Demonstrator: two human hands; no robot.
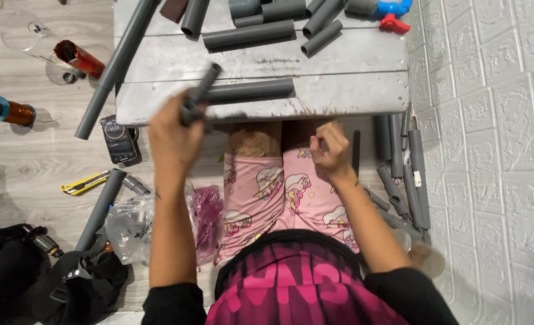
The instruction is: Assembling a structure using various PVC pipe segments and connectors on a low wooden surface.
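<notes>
Head view: the left hand [174, 135] grips a short grey pipe piece [199, 95] with a fitting at its lower end, raised over the near edge of the grey counter [339, 90]. Right hand [330, 147] is curled shut above the lap; whether it holds anything is unclear. Assembly seems underway; mating another part calls for steady alignment.

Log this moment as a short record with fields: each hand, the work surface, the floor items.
left hand: raised, gripping a short grey plastic pipe piece
right hand: closed in a loose fist above the lap, contents cannot be told
work surface: low grey painted wooden table bearing cut grey pipe lengths and a blue valve with red handle
floor left: yellow utility knife, dark phone, long grey pipe
floor right: bundle of grey pipes by the white wall
</notes>
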